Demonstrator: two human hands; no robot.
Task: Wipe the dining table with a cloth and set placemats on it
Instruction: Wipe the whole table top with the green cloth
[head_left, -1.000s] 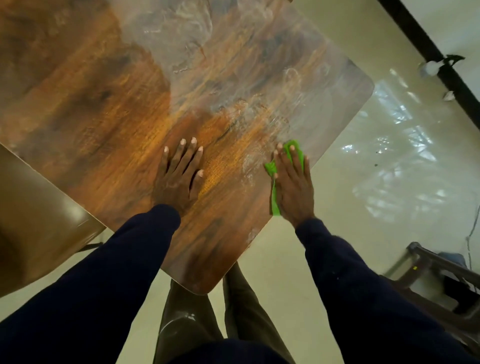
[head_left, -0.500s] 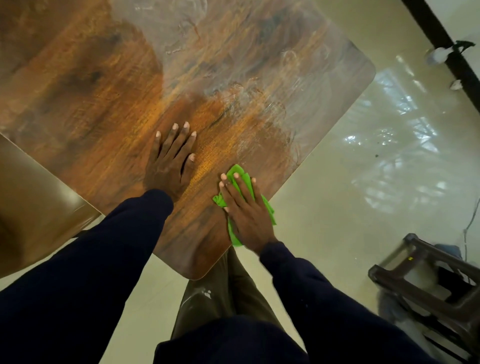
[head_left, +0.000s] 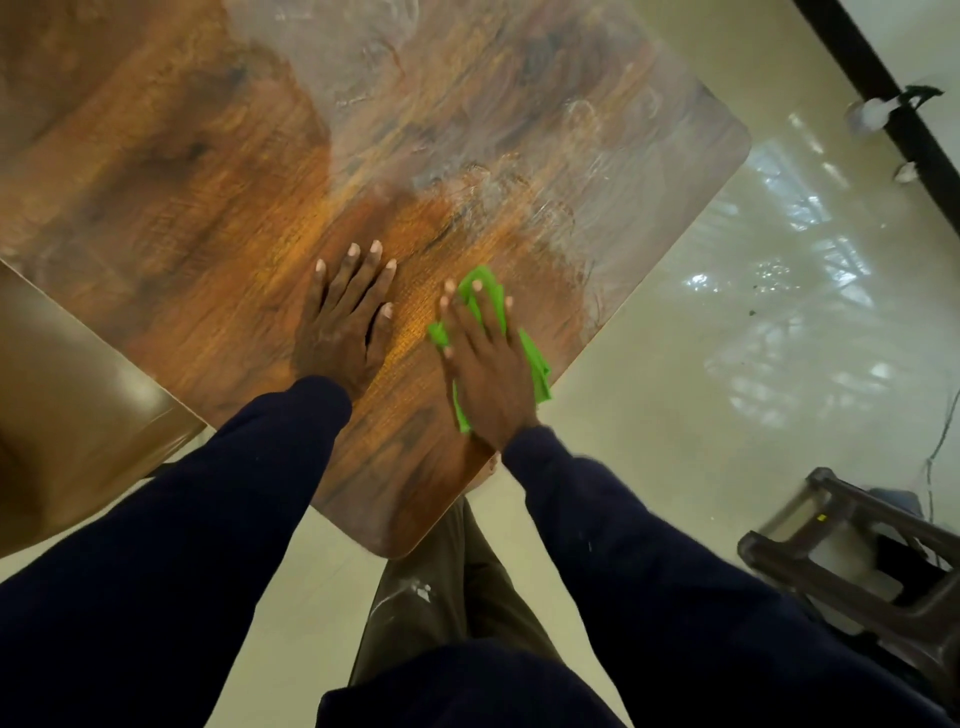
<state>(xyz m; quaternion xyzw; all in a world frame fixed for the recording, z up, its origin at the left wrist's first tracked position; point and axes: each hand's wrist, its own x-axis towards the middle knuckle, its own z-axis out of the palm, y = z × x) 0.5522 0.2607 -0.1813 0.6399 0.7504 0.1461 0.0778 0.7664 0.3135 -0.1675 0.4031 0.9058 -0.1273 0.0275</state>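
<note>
Pressing green cloth (head_left: 536, 366) under straight, spread fingers, right hand (head_left: 488, 371) should overlap strokes toward smears (head_left: 545, 200) at 1 o'clock; left hand (head_left: 340, 325) lies flat, empty, bracing on table (head_left: 182, 208).

Table (head_left: 208, 182): wood-grain top, smooth, glossy; streaky whitish film dulls the sheen from 12 to 2 o'clock. Cloth (head_left: 537, 369): bright green fabric, matt, crumpled. Floor (head_left: 727, 364), 3 o'clock: pale, polished, reflective. Stool (head_left: 883, 582), 4 o'clock: dark plastic, slight sheen.
</note>
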